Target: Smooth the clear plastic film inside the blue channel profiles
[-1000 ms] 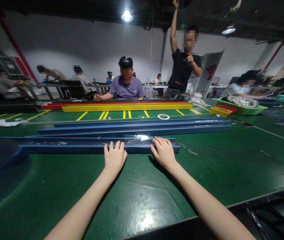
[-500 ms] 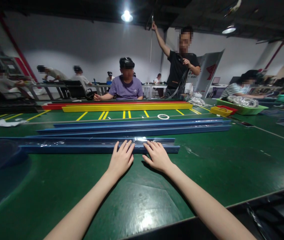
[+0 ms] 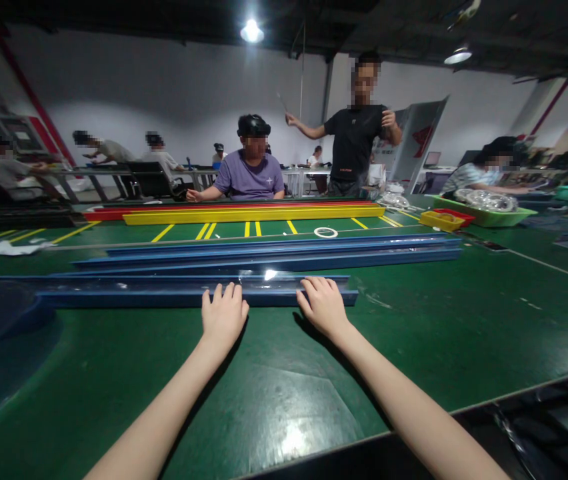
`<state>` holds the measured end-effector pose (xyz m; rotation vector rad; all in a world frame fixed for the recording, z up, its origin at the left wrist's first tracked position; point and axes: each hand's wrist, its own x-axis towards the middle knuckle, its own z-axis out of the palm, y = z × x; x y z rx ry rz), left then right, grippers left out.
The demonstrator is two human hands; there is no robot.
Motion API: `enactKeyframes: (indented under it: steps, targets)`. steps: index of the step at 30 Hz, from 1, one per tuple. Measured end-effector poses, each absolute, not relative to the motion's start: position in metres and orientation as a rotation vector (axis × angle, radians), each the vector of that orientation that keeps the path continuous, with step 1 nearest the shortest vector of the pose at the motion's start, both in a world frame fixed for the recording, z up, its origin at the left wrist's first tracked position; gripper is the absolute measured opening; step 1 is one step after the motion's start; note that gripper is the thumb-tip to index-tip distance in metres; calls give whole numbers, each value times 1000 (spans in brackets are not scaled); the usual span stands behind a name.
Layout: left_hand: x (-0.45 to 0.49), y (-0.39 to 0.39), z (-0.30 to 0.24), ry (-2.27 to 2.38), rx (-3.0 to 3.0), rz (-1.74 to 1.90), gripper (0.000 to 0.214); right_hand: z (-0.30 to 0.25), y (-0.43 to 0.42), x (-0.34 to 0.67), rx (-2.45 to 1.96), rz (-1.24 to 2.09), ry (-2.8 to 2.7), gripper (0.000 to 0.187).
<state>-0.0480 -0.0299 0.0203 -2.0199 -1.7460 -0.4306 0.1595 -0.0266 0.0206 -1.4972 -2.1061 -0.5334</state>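
A long blue channel-shaped strip (image 3: 154, 299) lies lengthwise before me, with glossy clear film (image 3: 270, 275) showing along its inside. My left hand (image 3: 223, 313) rests over its near wall, fingers apart and reaching into the channel. Farther right, near the strip's end, my right hand (image 3: 323, 303) lies over the same wall with its fingers loosely spread and thumb on the near side. Part of the wall is hidden under each hand. Neither hand visibly pinches anything.
Behind lie more blue strips (image 3: 274, 260), a white ring (image 3: 325, 233), and yellow (image 3: 254, 215) and red strips. A green tray (image 3: 507, 219) and small yellow bin (image 3: 439, 220) stand at right. A blue container (image 3: 9, 333) is at left. Several people work or stand beyond.
My hands have moved apart along the blue strip, left hand leftward and right hand slightly rightward. The strip has hardly shifted. The standing person has lowered a raised arm.
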Motion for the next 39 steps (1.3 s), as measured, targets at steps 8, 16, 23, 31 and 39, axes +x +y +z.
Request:
enactKeyframes:
  steps: [8, 16, 23, 31, 39]
  targets:
    - [-47, -35, 17, -1611, -2038, -476, 40, 25, -27, 167, -1652, -623, -1992, 37]
    - [-28, -41, 10, -1317, -2308, -529, 47, 19, -32, 155, -1391, -561, -2237, 31]
    - [-29, -38, 10, -1416, -2293, -498, 43, 20, -29, 159, -1269, -453, -2279, 30]
    - [-52, -30, 18, -1736, -1999, -479, 32, 27, -27, 167, -1497, -552, -2106, 29]
    - [-51, -32, 16, -1570, -2090, -543, 37, 21, -28, 163, -1484, -611, -2147, 31]
